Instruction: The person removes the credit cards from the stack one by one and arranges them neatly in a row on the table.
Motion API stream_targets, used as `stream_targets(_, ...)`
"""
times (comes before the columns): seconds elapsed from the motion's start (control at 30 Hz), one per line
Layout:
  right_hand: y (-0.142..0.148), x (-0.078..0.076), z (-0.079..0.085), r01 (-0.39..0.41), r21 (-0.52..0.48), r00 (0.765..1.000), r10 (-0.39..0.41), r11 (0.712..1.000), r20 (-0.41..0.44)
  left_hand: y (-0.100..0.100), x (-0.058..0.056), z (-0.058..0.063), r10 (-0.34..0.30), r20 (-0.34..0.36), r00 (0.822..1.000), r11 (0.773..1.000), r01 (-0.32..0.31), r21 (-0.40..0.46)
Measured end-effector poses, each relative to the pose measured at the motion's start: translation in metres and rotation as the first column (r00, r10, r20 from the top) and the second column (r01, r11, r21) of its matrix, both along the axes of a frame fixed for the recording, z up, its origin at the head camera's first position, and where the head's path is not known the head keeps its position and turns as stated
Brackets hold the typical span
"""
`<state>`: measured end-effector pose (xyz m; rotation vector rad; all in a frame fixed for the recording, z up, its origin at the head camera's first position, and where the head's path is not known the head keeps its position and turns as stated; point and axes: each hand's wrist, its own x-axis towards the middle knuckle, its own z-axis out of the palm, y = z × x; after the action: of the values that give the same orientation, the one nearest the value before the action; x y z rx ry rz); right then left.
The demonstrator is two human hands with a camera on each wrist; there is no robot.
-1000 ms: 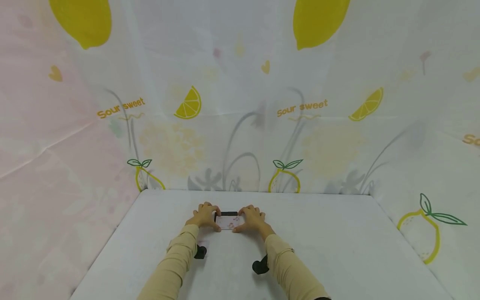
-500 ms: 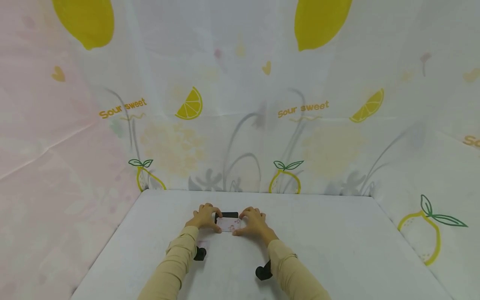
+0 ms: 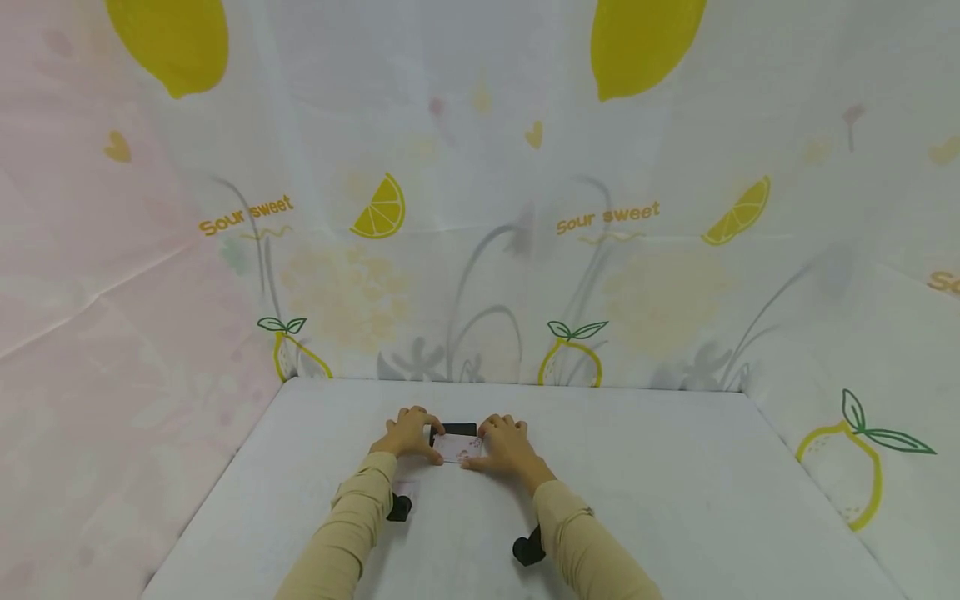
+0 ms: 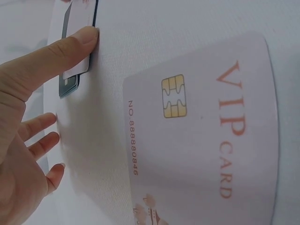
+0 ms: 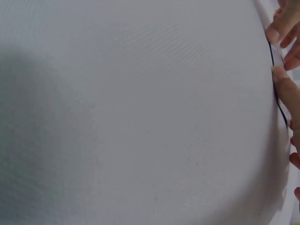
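Observation:
A pale card with pink print [image 3: 456,448] lies over a dark card [image 3: 460,429] on the white table, its offset leaving a dark strip along the far side. My left hand [image 3: 408,435] grips the cards' left end, thumb at the near edge and index finger at the far edge. At the right end, my right hand [image 3: 507,445] grips the pale card between thumb and fingers. The left wrist view shows the thumb [image 4: 86,37] on the pale card's edge. Both hands appear at the right edge of the right wrist view, with the cards nearly edge-on.
Another pale card, marked VIP CARD [image 4: 201,131], lies flat near the left wrist. Black wrist-worn pieces [image 3: 400,507] hang by both forearms. A lemon-print cloth [image 3: 480,250] rises behind the white table [image 3: 675,483].
The pale card has shifted slightly right and toward me over the dark card, baring more of its far strip. My right hand has moved slightly with it; the left hand stays nearly still.

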<state>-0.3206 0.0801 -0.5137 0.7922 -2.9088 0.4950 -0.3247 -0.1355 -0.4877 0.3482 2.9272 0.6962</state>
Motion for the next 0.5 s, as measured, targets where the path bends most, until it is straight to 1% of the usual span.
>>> stream_targets(0.1, -0.0016, 0.0013, -0.0011, -0.003, 0.051, 0.999, 0.006, 0.999, -0.047, 0.0002, -0.0001, -0.001, 0.0, -0.001, 1.0, 1.0, 0.0, -0.003)
stream_targets(0.2, -0.0023, 0.0016, -0.0017, 0.006, 0.05, 0.999, -0.004, 0.999, -0.047, 0.0007, -0.0003, -0.0031, 0.0, -0.002, 1.0, 1.0, 0.0, -0.013)
stream_targets(0.37, -0.0028, 0.0012, -0.0026, 0.025, -0.037, 1.0, -0.025, 0.999, 0.006, 0.0015, -0.0014, -0.0041, 0.003, -0.004, 1.0, 1.0, -0.003, -0.026)
stream_targets(0.5, -0.003, 0.0018, -0.0023, 0.046, -0.108, 0.998, -0.041, 0.993, 0.055, 0.0005, -0.0009, -0.0043, 0.0, -0.017, 1.0, 1.0, 0.0, -0.023)
